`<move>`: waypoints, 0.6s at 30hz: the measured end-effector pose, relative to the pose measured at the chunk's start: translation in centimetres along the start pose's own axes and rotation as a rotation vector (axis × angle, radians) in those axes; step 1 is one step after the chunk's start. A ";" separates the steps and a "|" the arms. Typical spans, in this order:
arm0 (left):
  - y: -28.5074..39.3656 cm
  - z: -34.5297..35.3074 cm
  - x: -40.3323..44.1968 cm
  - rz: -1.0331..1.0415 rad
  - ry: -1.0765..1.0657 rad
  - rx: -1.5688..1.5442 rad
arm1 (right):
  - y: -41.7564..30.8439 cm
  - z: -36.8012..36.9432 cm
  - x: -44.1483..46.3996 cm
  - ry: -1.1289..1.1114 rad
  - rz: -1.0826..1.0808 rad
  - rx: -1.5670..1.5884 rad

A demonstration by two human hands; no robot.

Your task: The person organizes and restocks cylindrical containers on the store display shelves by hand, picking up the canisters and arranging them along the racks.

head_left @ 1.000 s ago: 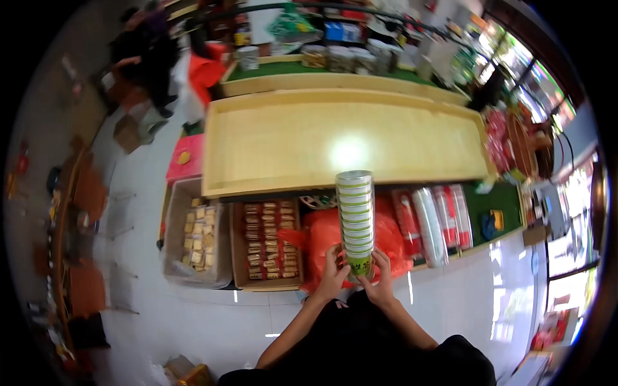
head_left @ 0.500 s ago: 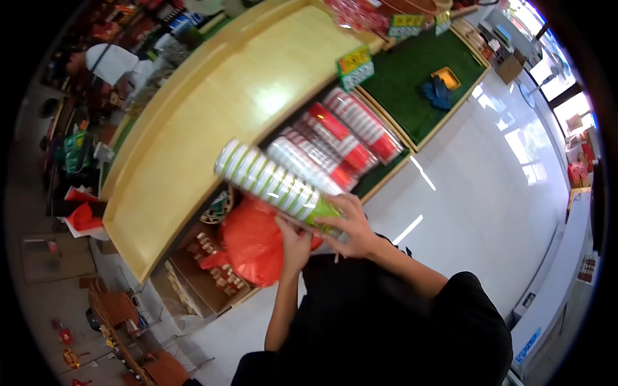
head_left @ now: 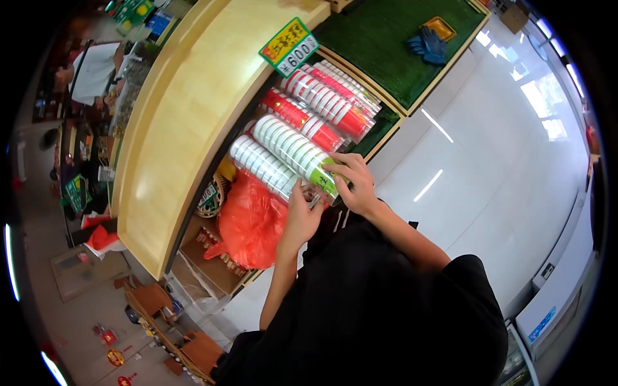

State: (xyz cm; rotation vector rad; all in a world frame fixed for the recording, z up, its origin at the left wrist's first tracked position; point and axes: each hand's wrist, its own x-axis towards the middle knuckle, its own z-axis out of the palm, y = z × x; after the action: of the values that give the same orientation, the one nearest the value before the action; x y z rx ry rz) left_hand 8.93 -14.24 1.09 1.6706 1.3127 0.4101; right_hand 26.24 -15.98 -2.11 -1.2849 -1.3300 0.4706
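A clear-wrapped stack of paper cups (head_left: 286,145) with pale bands and a green lower end lies slanted on the lower shelf. My right hand (head_left: 355,183) is closed on its green end, fingers over the top. Alongside it, slightly lower, is a second wrapped stack of whitish cups (head_left: 259,166). My left hand (head_left: 302,215) has its thumb and fingers at the near end of these stacks, pinching clear wrap there; which stack it grips is partly hidden. Red-and-white cup stacks (head_left: 328,101) lie beyond the green-ended one.
A red plastic bag (head_left: 251,222) sits left of the cups, near a wicker basket (head_left: 214,196) and a cardboard box (head_left: 209,260). Above runs a curved wooden shelf (head_left: 187,128) with a price sign (head_left: 289,48). Blue gloves (head_left: 427,46) rest on green turf (head_left: 380,48).
The green-ended stack has come down from above the shelf edge to lie beside the red stacks. My left hand has shifted slightly to the right, and the view has turned.
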 end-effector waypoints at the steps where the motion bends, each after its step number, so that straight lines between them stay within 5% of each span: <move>1: 0.2 -0.1 0.6 -0.017 -0.015 -0.041 | 0.6 0.2 0.1 -0.022 0.033 0.017; 8: 1.5 -1.4 1.8 0.003 -0.039 0.187 | 3.2 0.9 -0.6 -0.115 0.096 0.032; 10: 1.4 -1.7 1.6 0.229 0.019 0.562 | 3.1 1.2 -0.3 -0.108 0.080 0.027; 18: 1.6 -2.9 -0.2 0.202 -0.017 0.707 | 2.8 2.3 1.4 -0.113 0.135 -0.011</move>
State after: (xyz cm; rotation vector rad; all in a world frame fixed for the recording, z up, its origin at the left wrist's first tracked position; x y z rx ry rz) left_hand 7.67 -13.06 3.94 2.3953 1.3663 0.0337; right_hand 25.71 -12.93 -4.53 -1.3799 -1.3458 0.6382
